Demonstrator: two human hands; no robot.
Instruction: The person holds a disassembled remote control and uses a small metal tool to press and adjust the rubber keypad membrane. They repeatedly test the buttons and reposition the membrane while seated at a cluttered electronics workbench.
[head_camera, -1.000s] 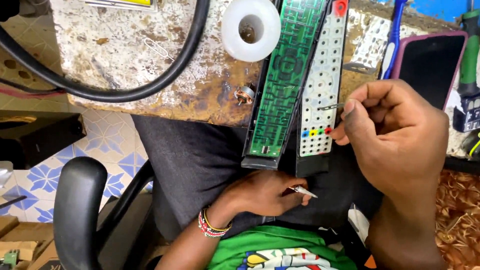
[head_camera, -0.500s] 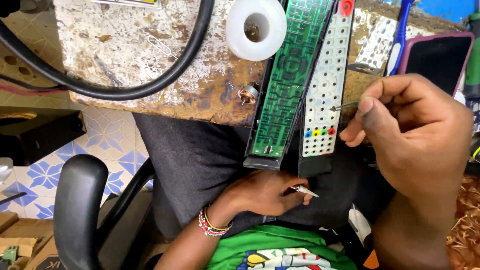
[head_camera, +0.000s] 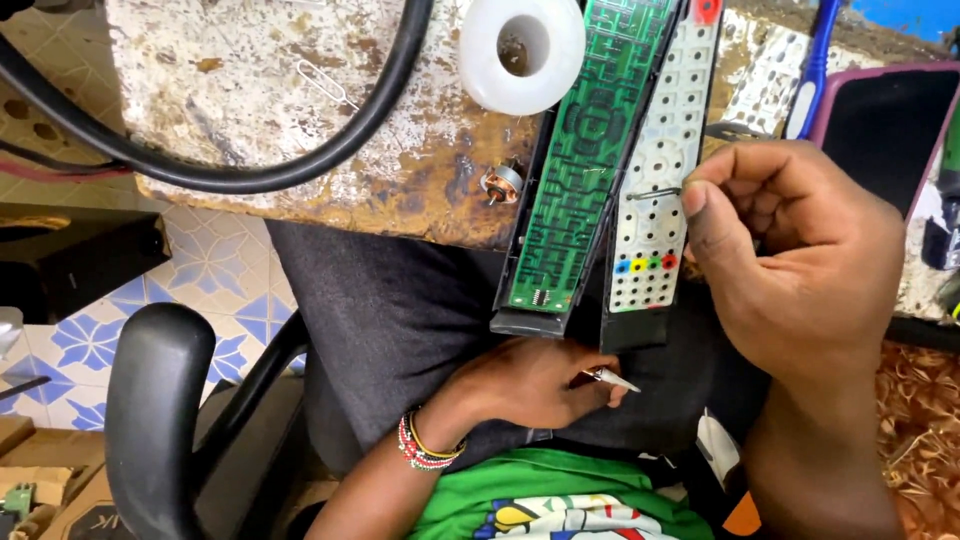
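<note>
The right hand is closed, pinching a thin metal pin over the white keypad sheet just left of it. The left hand (resting on the lap) grips a small pointed tool. The opened remote overhangs the table edge — a hard push could tip it off.

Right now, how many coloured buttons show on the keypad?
4, in one row near the keypad's lower end: blue, yellow, green, red. Another red one sits at the top edge; more may be cropped.
</note>
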